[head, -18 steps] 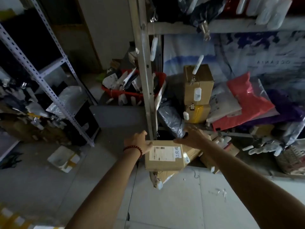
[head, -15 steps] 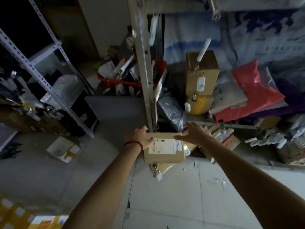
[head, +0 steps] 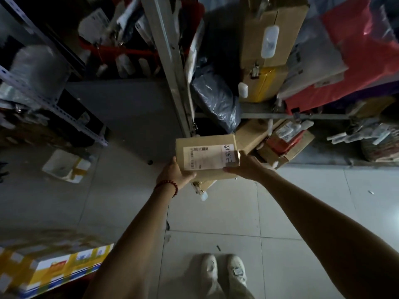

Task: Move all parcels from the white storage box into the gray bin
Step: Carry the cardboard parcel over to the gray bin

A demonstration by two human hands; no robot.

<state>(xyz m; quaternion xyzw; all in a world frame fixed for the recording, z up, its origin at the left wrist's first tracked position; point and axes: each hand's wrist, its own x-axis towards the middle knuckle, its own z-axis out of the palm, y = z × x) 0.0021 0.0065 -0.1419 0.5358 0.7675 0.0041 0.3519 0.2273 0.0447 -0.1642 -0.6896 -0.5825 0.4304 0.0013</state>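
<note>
A brown cardboard parcel (head: 203, 145) with a white shipping label is held out in front of me, above the tiled floor. My left hand (head: 176, 173) grips its lower left corner, thumb on top. My right hand (head: 244, 166) grips its right edge, thumb along the bottom side. A second brown piece with a white tag (head: 201, 187) hangs under the parcel. No white storage box or gray bin can be made out in this dim view.
A metal shelf post (head: 170, 61) stands just behind the parcel. Cardboard boxes (head: 269, 33), a dark plastic bag (head: 218, 100) and red mailers (head: 354, 61) crowd the shelves at right. A yellow-taped box (head: 49, 268) lies lower left. My shoes (head: 222, 270) stand on pale tiles.
The view has tilted downward and my shoes have come into sight. Both hands have drawn the parcel toward me, away from the lower shelf, with my thumbs now on its near edge.
</note>
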